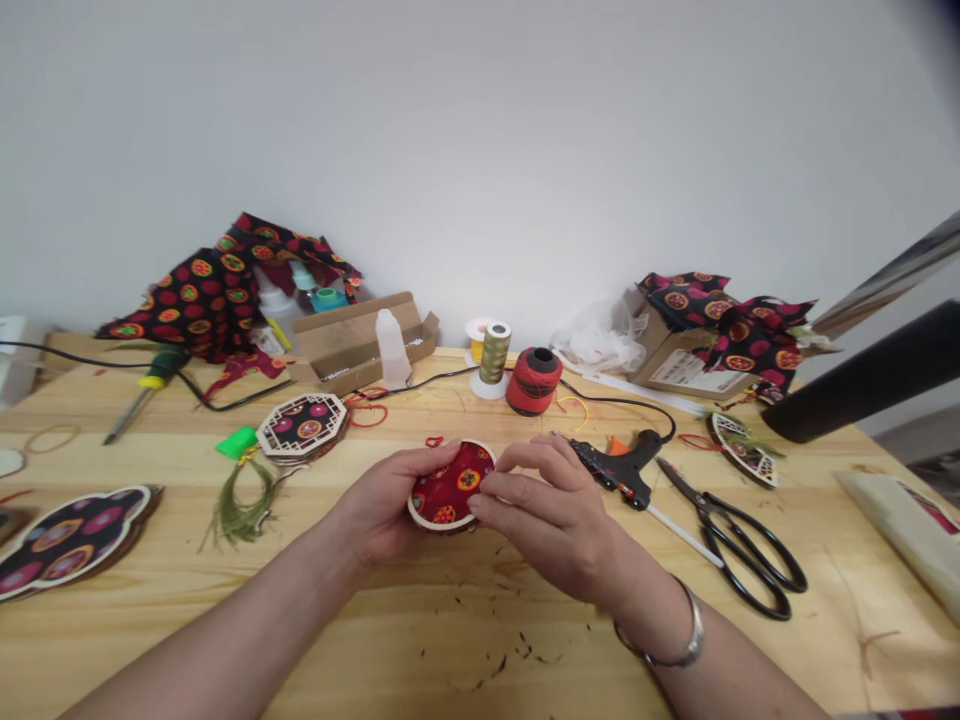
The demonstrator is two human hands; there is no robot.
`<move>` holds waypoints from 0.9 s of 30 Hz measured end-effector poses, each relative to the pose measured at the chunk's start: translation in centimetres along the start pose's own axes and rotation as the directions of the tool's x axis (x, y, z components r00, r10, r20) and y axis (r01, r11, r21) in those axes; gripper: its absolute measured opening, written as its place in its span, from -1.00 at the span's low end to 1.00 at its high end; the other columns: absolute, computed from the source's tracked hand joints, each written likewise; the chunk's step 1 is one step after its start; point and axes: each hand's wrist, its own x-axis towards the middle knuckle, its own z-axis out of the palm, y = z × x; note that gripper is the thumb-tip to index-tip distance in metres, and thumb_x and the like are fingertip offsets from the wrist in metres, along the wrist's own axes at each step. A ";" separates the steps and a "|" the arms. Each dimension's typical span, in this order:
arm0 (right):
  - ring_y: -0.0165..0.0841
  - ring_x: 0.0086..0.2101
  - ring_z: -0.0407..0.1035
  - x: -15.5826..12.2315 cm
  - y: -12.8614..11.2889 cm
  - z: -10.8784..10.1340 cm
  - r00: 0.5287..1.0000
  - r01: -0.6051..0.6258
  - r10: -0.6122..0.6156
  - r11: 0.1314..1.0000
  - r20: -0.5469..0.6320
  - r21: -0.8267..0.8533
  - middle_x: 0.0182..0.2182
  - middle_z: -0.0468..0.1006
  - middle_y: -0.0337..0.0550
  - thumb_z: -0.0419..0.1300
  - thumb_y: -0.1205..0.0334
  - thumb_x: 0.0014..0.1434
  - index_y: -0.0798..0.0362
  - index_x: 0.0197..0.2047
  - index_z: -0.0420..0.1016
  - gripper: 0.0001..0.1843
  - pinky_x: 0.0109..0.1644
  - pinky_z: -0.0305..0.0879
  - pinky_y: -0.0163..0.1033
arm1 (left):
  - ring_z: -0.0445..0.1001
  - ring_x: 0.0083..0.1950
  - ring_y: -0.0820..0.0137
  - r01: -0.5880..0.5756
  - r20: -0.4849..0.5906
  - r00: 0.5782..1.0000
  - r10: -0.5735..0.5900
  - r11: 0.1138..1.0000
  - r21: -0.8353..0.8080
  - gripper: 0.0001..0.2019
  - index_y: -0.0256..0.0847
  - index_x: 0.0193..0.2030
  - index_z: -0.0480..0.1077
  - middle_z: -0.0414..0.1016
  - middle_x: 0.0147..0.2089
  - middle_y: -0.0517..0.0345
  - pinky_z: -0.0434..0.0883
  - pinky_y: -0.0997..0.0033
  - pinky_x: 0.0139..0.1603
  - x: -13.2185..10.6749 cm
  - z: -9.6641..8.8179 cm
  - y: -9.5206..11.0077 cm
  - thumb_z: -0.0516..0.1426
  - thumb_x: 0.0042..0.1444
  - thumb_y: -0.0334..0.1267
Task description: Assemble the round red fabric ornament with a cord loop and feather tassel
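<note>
My left hand (401,500) grips a round ornament (450,490) by its left side, the thumb lying over the rim. The piece has dark red patterned fabric inside a pale wooden ring, with a small red loop at its top. My right hand (544,510) is closed, its bent fingertips pressed together against the ornament's right edge; the thumb is mostly hidden. To the left lies an octagonal ornament (304,427) with patterned fabric in a fretwork frame. A black glue gun (626,465) with a white glue stick rests right of my right hand, beside black-handled scissors (739,545).
Behind stand an olive thread spool (494,355), a red thread spool (534,382) and a white bottle (392,348) by an open carton (352,345). A screwdriver (150,390), green tassel (244,500) and lobed ornament (75,540) lie left. A black cylinder (862,375) slants at right.
</note>
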 end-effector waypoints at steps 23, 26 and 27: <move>-0.23 -0.04 0.23 0.3 0.3 -0.4 0.985 -0.104 0.092 0.992 0.143 0.077 -0.11 0.52 -0.12 0.10 0.47 0.11 0.08 -0.02 0.39 -0.65 -0.01 0.17 -0.09 | 0.52 -0.53 0.39 -0.101 -0.085 0.991 0.101 0.995 0.002 -0.72 -0.43 -0.44 0.47 0.58 -0.49 -0.07 0.49 0.45 -0.50 0.0 0.4 0.0 -0.01 0.19 -0.45; -0.20 0.00 0.20 0.2 0.5 -0.4 0.957 -0.272 0.240 0.936 0.162 0.222 0.02 0.40 0.00 0.05 0.43 0.07 0.12 0.12 0.25 -0.50 0.06 0.17 -0.04 | 0.52 -0.52 0.43 -0.198 -0.117 0.972 0.205 0.978 0.069 -0.77 -0.39 -0.46 0.48 0.58 -0.49 -0.01 0.49 0.48 -0.46 0.0 0.3 -0.1 0.05 0.15 -0.47; -0.22 -0.03 0.23 0.1 0.6 -0.2 0.935 -0.353 0.328 0.896 0.134 0.271 0.00 0.40 0.01 0.04 0.40 0.11 0.11 0.10 0.27 -0.55 0.03 0.19 -0.07 | 0.52 -0.52 0.42 -0.214 -0.120 0.966 0.227 0.971 0.107 -0.80 -0.38 -0.47 0.48 0.58 -0.50 0.01 0.49 0.49 -0.47 0.0 0.3 -0.2 0.08 0.12 -0.46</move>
